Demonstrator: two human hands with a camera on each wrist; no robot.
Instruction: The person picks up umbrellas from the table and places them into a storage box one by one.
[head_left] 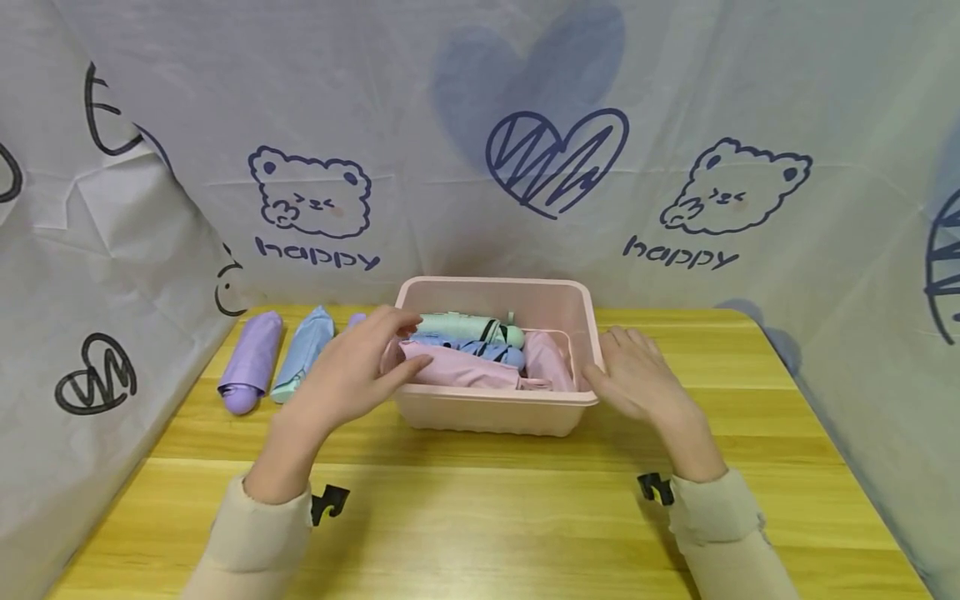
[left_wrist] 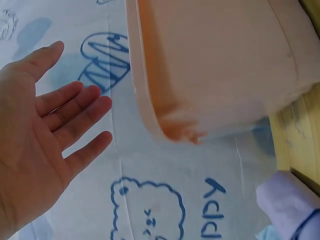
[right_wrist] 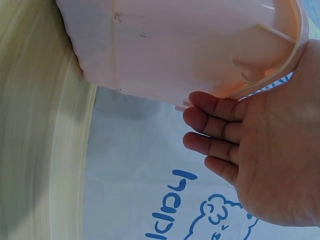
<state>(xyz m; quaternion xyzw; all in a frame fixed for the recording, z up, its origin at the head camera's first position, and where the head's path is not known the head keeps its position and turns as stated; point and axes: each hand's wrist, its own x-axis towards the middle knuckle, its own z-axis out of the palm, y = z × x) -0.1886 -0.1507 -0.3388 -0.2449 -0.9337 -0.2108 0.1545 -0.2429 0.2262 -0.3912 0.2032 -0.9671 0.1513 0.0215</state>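
A pink plastic bin (head_left: 491, 415) stands on the table, holding a green folded umbrella (head_left: 457, 326), a blue one (head_left: 480, 348) and pink ones (head_left: 461, 368). The left hand (head_left: 358, 367) is at the bin's left side; in the left wrist view that hand (left_wrist: 55, 120) has its fingers spread, apart from the bin wall (left_wrist: 225, 60). At the bin's right side is the right hand (head_left: 637, 375), its thumb by the rim. The right wrist view shows this hand (right_wrist: 260, 145) with relaxed fingers beside the bin's outer wall (right_wrist: 160, 50); whether they touch it is unclear.
Left of the bin, a purple folded umbrella (head_left: 255, 354) and a blue one with a green end (head_left: 303, 354) lie on the wooden table (head_left: 480, 517). Another purple thing (head_left: 356, 319) is partly hidden behind the left hand. A printed white cloth (head_left: 450, 225) hangs behind and beside the table.
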